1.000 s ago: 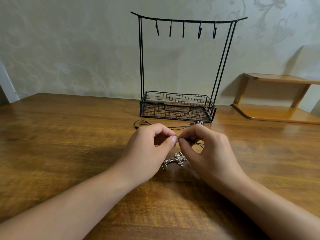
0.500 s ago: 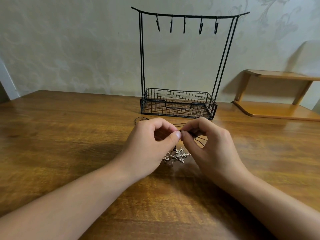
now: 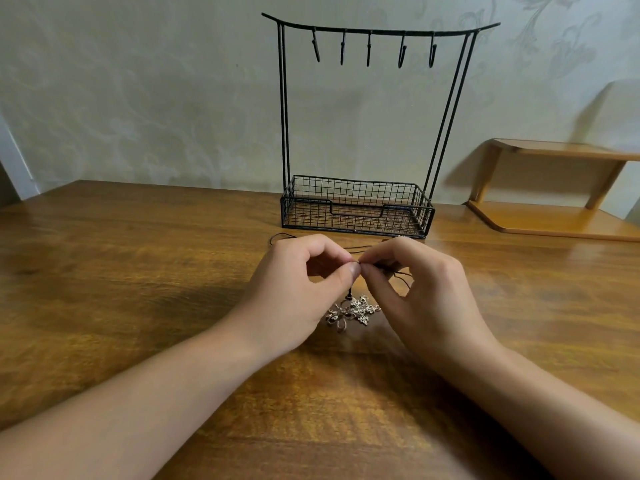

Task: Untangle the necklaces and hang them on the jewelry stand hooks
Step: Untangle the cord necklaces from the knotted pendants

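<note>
A thin black cord (image 3: pixel 360 251) is pinched at one spot by left hand (image 3: pixel 304 285) and right hand (image 3: pixel 415 289), thumb and forefinger tips nearly touching, above the wooden table (image 3: pixel 138 271). Two metal pendants (image 3: pixel 353 311) lie bunched on the table just below the pinch. The jewelry stand (image 3: pixel 360 133) stands behind, its five hooks (image 3: pixel 369 50) bare. The knot is probably best loosened with small sideways pulls, not tugged; pendants should be kept flat so loops stay visible.

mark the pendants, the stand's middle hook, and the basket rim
pendants (image 3: pixel 353 311), head view, on the metal cluster lying below the hands
middle hook (image 3: pixel 369 50), head view, on its shank
basket rim (image 3: pixel 356 216), head view, on the front wall's dip
</note>
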